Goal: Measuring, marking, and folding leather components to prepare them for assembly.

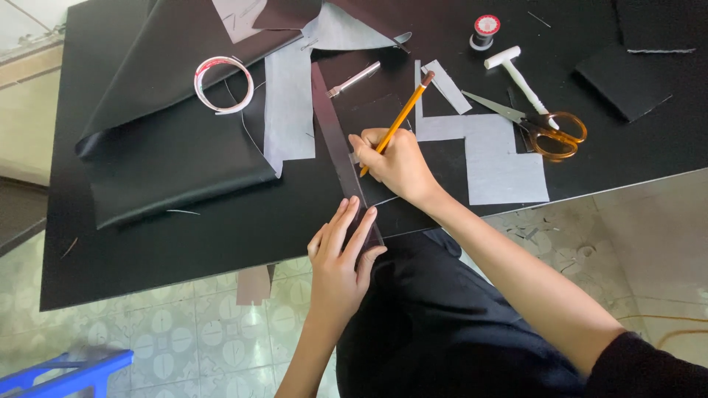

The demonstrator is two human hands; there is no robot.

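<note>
Black worktable (184, 243) is standing over patterned floor tiles, w/ a blue stool corner showing at lower left.

Left hand (341, 258) is lying flat, fingers stretched long and together, pressing down the near end of a clear ruler (338, 147). Judgement: the pressure is keeping the straightedge from slipping while a line is being drawn along it. Ruler is running away from the person, over a dark, matte sheet (369, 118) that looks like thin leather or vinyl.

Right hand (394, 162) is closed around a yellow pencil (398, 121), tip down against the ruler's right edge, eraser end tilting up and away.

Surroundings:
- Grey cut pieces (501, 166), flat, straight-edged, stepped in outline, lying just right of the pencil hand.
- Scissors (542, 129), orange handles, blades half open, beside a white mallet (516, 74).
- Tape roll (223, 85), red and white, resting on a large folded black sheet w/ slight sheen.
- Thread spool (483, 31) near far edge.
- Small metal knife-like tool (354, 79); type unclear.
</note>
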